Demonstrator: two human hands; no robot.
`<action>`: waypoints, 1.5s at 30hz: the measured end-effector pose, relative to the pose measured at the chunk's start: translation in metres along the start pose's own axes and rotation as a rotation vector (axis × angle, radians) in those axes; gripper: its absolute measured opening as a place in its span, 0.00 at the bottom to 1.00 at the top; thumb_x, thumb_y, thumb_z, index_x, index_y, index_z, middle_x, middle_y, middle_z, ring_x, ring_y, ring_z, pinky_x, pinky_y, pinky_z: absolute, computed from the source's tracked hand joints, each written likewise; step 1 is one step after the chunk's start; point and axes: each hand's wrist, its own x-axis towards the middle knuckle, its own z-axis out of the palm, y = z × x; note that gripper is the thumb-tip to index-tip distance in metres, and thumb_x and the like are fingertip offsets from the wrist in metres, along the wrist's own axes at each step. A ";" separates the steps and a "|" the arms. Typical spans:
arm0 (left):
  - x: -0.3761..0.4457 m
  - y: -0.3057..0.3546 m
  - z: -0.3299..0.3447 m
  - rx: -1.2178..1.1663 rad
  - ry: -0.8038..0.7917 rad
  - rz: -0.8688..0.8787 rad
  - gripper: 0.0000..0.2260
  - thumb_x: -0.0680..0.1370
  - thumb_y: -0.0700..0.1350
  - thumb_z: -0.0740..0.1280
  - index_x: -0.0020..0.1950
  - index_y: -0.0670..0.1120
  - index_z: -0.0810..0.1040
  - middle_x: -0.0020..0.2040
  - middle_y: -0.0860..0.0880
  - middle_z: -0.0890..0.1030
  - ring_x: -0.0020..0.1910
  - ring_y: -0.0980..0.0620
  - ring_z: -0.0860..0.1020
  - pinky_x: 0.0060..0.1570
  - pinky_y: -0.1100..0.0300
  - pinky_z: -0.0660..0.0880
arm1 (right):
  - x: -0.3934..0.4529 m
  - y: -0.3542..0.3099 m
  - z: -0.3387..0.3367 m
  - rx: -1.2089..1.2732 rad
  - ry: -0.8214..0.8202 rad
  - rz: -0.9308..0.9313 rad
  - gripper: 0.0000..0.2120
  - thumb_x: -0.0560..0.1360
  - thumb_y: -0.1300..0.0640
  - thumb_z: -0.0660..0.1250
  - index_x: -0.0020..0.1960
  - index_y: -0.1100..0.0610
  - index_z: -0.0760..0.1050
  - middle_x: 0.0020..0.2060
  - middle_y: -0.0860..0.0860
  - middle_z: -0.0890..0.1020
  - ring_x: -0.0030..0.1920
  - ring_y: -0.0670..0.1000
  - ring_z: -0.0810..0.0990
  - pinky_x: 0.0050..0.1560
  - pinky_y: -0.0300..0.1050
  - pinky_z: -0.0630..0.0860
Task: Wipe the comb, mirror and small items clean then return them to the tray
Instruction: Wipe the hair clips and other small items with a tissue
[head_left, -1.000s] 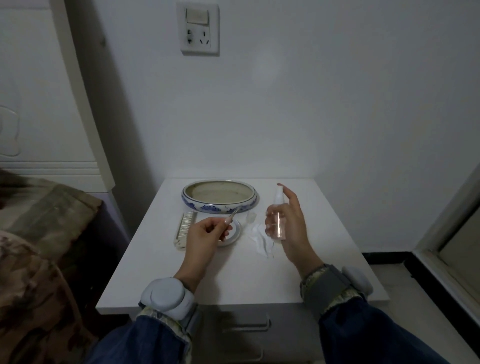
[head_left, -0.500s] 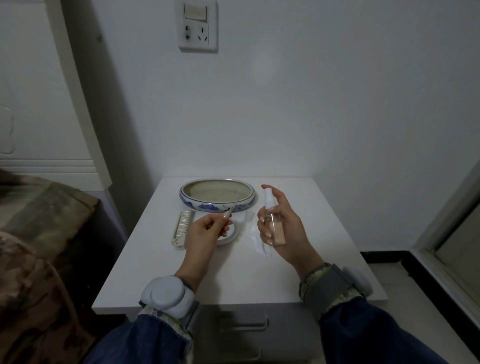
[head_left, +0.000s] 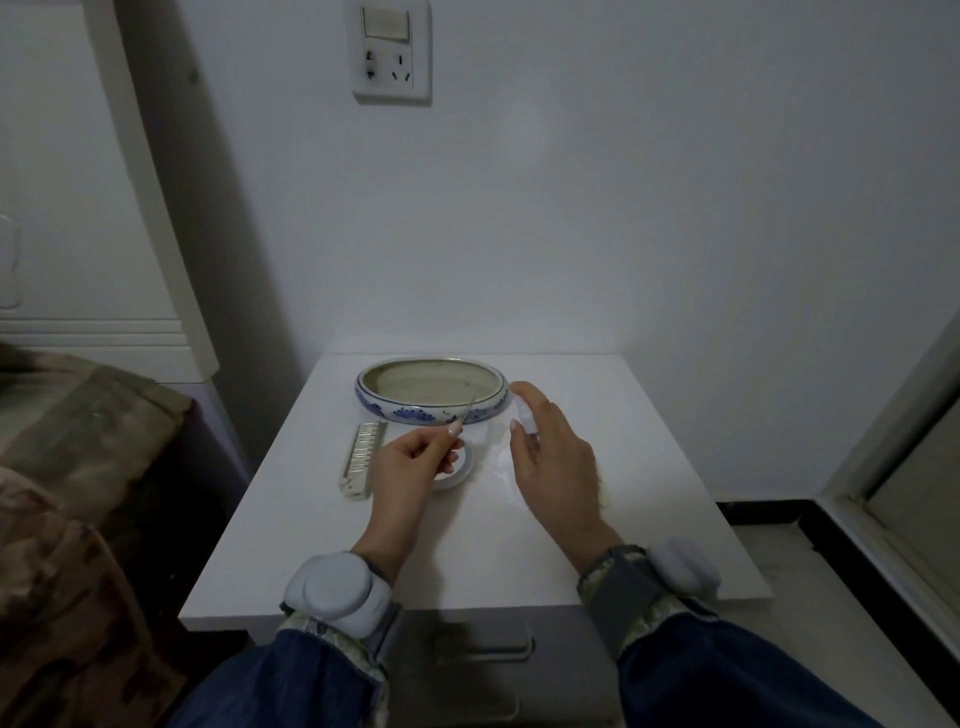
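Note:
A blue-and-white oval tray (head_left: 488, 410) stands at the back of the white nightstand (head_left: 649, 467). In front of it lie a pale comb (head_left: 361, 457) on the left and a small round mirror (head_left: 462, 467), partly under my left hand (head_left: 410, 467). That hand pinches a thin metal pin-like item (head_left: 466, 410) that points up toward the tray. My right hand (head_left: 550, 452) holds a small clear spray bottle (head_left: 525, 421) upright, index finger over its top, just right of the pin. A white wipe (head_left: 501, 452) lies crumpled beside the mirror, mostly hidden by the right hand.
The nightstand's drawer handles (head_left: 485, 649) show below the front edge. A bed with a camouflage cover (head_left: 67, 519) is on the left. A wall socket (head_left: 392, 52) hangs above. A door frame (head_left: 893, 467) and floor are on the right.
My right hand has carried the spray bottle leftward, closer to the pin in my left hand. My left hand has raised the pin slightly toward the tray.

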 end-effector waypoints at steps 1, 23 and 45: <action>-0.001 0.001 0.002 0.010 -0.014 0.008 0.05 0.75 0.44 0.69 0.40 0.45 0.82 0.29 0.55 0.79 0.30 0.62 0.75 0.35 0.71 0.73 | 0.000 0.000 0.000 -0.020 0.025 -0.035 0.19 0.76 0.58 0.58 0.66 0.49 0.64 0.46 0.56 0.80 0.36 0.57 0.80 0.34 0.53 0.79; -0.002 0.001 0.002 0.005 -0.037 -0.004 0.05 0.75 0.42 0.69 0.39 0.45 0.82 0.28 0.56 0.79 0.29 0.61 0.73 0.34 0.71 0.72 | 0.012 0.010 -0.009 0.433 0.147 0.281 0.26 0.78 0.58 0.54 0.74 0.50 0.52 0.69 0.54 0.67 0.59 0.55 0.73 0.61 0.50 0.72; -0.002 0.001 -0.010 0.041 -0.014 -0.015 0.04 0.75 0.41 0.69 0.42 0.43 0.82 0.36 0.48 0.81 0.28 0.63 0.74 0.33 0.72 0.73 | 0.015 0.040 0.000 0.362 -0.104 0.523 0.23 0.78 0.59 0.62 0.70 0.56 0.61 0.57 0.52 0.74 0.52 0.49 0.73 0.51 0.37 0.66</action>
